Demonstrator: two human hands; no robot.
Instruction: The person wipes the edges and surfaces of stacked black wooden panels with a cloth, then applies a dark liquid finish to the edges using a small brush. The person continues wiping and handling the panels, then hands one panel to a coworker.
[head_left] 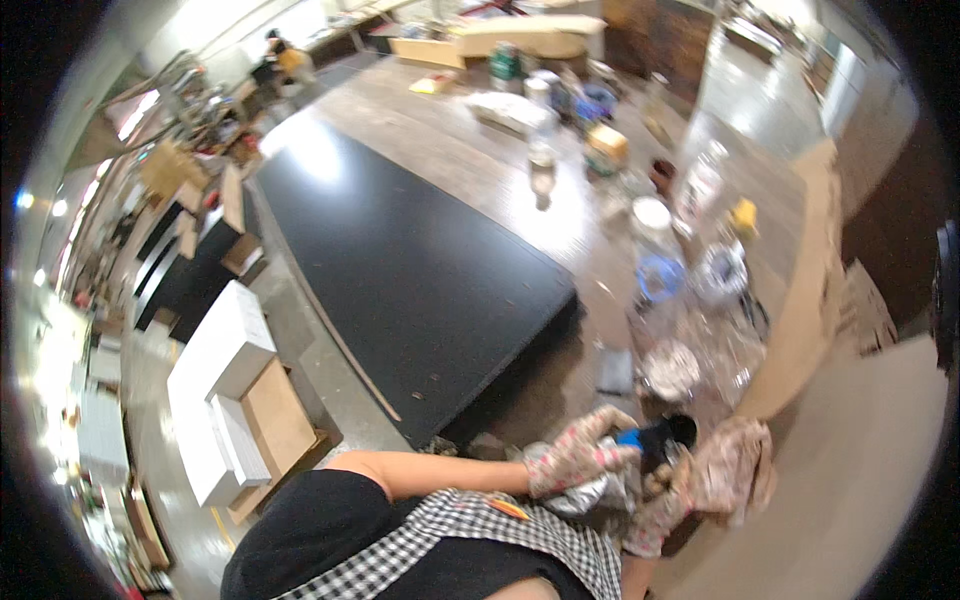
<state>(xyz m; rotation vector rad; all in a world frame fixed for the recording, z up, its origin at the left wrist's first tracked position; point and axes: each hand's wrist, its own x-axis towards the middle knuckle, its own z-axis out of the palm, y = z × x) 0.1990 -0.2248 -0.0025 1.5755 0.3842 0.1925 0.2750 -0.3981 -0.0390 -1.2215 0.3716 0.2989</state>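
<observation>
My left hand (582, 458), in a patterned work glove, reaches across from the left and closes on a blue-and-black object (655, 440) whose kind is blurred. Under that hand lies crinkled silvery wrapping (590, 495). My right hand (662, 515), in a similar glove, is close beside it, at the lower right. A crumpled pinkish rag (735, 465) bunches at the right hand and seems gripped by it; the fingers are smeared. Just beyond the hands are a round pale lid or dish (671, 370) and a small grey pad (615, 371).
A large black panel (410, 270) lies on the bench to the left. Bottles, including a white bottle (700, 185), a clear jar (652, 220) and a yellow sponge (606, 145) crowd the far side. Cardboard (810, 270) edges the right. White boxes (225, 390) stand at left; a person (285, 60) is far off.
</observation>
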